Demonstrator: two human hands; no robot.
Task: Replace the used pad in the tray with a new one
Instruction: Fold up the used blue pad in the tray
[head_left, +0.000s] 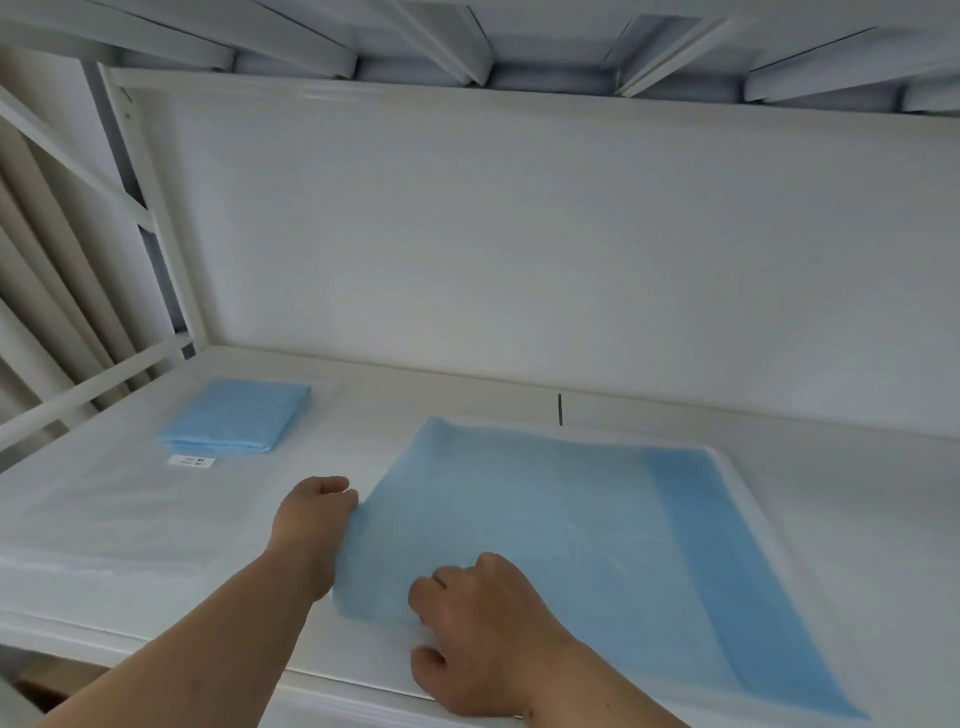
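**Both hands on the blue pad's left edge**

Nearest, the right hand (480, 631) rests knuckles up on the near left corner of the blue pad (561, 525), fingers curled down over the pad's edge; whether they pinch it or only press on it cannot be told. Just beyond and to its left, the left hand (314, 517) reaches forward with the fingers closed, gripping the pad's left edge, which lifts and curls up a little at that spot.

The pad spreads away from both hands to the right and forward, lying mostly flat in the white tray (737, 470), whose raised rim shows along the pad's far and right sides. A deeper blue strip runs down the pad's right part.

Further off, ahead and to the left of the left hand, a folded pad (236, 415) lies on the white surface (130, 514), well apart from the open pad. A small white label (192, 461) lies just beside the folded pad's near edge. Behind everything stands a white wall (519, 234).
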